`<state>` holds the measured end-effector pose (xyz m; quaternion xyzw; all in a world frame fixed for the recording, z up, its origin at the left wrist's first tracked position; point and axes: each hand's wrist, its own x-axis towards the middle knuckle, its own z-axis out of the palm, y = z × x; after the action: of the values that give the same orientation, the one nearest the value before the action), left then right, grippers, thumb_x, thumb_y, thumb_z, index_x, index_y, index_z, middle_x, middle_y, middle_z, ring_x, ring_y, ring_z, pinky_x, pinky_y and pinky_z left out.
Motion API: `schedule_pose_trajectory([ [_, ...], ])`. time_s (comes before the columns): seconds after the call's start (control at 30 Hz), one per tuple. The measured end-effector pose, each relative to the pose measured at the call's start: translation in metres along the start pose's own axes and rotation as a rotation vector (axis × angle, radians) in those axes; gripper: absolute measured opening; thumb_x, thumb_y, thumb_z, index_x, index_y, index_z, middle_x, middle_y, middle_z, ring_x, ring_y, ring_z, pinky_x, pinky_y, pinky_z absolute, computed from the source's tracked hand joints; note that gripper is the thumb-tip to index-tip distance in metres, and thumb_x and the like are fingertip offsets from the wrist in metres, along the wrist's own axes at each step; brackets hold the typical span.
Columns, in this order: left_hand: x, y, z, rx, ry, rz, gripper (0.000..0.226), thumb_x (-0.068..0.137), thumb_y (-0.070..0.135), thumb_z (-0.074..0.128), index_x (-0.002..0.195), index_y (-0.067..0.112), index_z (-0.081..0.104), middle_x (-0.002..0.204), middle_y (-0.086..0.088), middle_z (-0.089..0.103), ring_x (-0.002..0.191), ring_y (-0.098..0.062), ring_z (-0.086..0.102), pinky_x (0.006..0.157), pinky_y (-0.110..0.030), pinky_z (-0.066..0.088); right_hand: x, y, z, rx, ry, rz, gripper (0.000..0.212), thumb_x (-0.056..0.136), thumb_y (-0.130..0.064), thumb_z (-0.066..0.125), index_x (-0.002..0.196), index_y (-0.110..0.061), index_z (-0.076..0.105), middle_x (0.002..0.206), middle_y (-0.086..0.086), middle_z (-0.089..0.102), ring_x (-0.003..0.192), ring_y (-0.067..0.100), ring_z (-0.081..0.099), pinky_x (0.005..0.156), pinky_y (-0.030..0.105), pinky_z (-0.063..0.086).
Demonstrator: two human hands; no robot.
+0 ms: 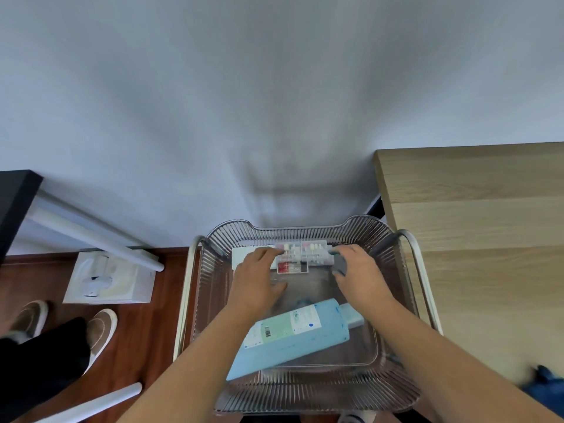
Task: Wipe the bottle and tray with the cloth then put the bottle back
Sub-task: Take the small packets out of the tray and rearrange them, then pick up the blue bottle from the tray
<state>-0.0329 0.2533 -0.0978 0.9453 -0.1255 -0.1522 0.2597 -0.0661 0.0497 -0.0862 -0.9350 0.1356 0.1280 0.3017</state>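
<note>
Both hands, left hand (259,279) and right hand (357,270), grip a clear box (302,254) (ribbed tray (305,389)).

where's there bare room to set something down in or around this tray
Widest free patch: the wooden tabletop right of the clear ribbed tray. Inside, a bare strip lies between the pill boxes at the far wall and the lying blue bottle, but both hands crowd it.

The bottle (293,337) base hides behind the left forearm; labels perhaps unreadable.
</note>
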Motion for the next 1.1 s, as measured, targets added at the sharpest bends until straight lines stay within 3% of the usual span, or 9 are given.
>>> schedule_pose_trajectory([
  [0.1, -0.03, 0.001, -0.008, 0.039, -0.09, 0.04, 0.061, 0.077, 0.038, 0.073, 0.133, 0.029, 0.049, 0.135, 0.007, 0.049, 0.122, -0.014, 0.047, 0.104, -0.032, 0.038, -0.02, 0.01, -0.016, -0.095, -0.079, -0.011, 0.047, 0.084, -0.002, 0.061, 0.125, -0.023, 0.054, 0.131, -0.002, 0.052, 0.115, 0.02, 0.054, 0.1, 0.034, 0.045],
  [0.23, -0.064, 0.001, -0.004, 0.15, -0.273, 0.056, 0.07, 0.076, 0.054, 0.069, 0.137, 0.033, 0.043, 0.138, 0.011, 0.045, 0.126, -0.012, 0.044, 0.106, -0.037, 0.037, -0.04, 0.021, -0.018, -0.353, -0.265, 0.04, 0.048, 0.083, -0.004, 0.056, 0.126, -0.026, 0.053, 0.125, -0.001, 0.057, 0.109, 0.022, 0.059, 0.091, 0.038, 0.05],
  [0.37, -0.08, 0.0, 0.011, 0.305, -0.369, 0.048, 0.076, 0.076, 0.058, 0.065, 0.141, 0.034, 0.034, 0.138, 0.01, 0.042, 0.126, -0.014, 0.04, 0.104, -0.036, 0.032, -0.046, 0.029, -0.001, -0.367, -0.348, 0.08, 0.044, 0.084, -0.007, 0.05, 0.125, -0.021, 0.053, 0.119, 0.007, 0.059, 0.105, 0.025, 0.06, 0.089, 0.038, 0.05],
  [0.77, -0.085, -0.019, 0.021, 0.367, -0.278, 0.05, 0.072, 0.076, 0.053, 0.068, 0.138, 0.034, 0.037, 0.131, 0.011, 0.049, 0.119, -0.013, 0.047, 0.093, -0.032, 0.037, -0.042, 0.038, 0.013, -0.192, -0.328, 0.158, 0.05, 0.073, 0.003, 0.063, 0.118, -0.019, 0.062, 0.113, 0.009, 0.067, 0.096, 0.025, 0.063, 0.083, 0.034, 0.051],
  [0.97, -0.081, -0.016, 0.019, 0.385, -0.299, 0.081, 0.071, 0.078, 0.051, 0.067, 0.139, 0.031, 0.037, 0.13, 0.007, 0.052, 0.116, -0.016, 0.05, 0.094, -0.032, 0.038, -0.04, 0.029, 0.004, -0.292, -0.419, 0.106, 0.049, 0.075, 0.003, 0.065, 0.12, -0.015, 0.059, 0.117, 0.008, 0.065, 0.1, 0.023, 0.061, 0.087, 0.032, 0.049],
  [1.1, -0.084, -0.016, 0.011, 0.353, -0.283, 0.085, 0.071, 0.077, 0.05, 0.068, 0.138, 0.03, 0.037, 0.129, 0.006, 0.052, 0.112, -0.017, 0.054, 0.093, -0.033, 0.042, -0.05, 0.014, -0.021, -0.34, -0.388, 0.02, 0.047, 0.074, -0.007, 0.072, 0.118, -0.017, 0.06, 0.117, 0.005, 0.065, 0.102, 0.021, 0.06, 0.088, 0.03, 0.047],
])
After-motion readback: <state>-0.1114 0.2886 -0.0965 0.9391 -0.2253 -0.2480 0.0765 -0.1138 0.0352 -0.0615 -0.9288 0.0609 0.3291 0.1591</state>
